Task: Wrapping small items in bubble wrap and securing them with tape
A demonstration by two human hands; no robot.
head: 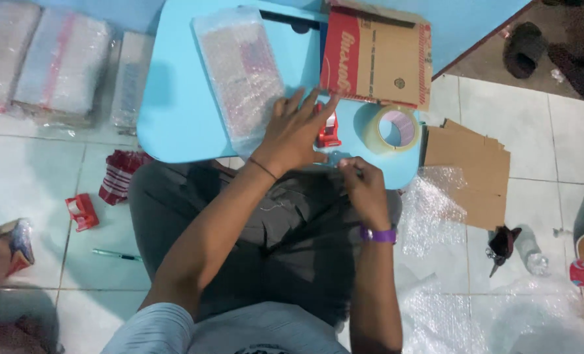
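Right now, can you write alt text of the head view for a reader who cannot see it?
A seated person's left hand presses flat on a bubble-wrapped parcel on a small blue table, while the right hand pinches clear tape at the table edge. A red dispenser, a tape roll and a cardboard box lie beside them; bubble wrap covers the tiled floor.

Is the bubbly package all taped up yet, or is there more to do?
Not yet. Done: the bubble-wrapped parcel looks fully wrapped, and more wrapped parcels lie on the floor. In hand: the left hand presses the parcel while the right hand pinches a strip of clear tape. Left: sticking it down; the cardboard box lies flat.
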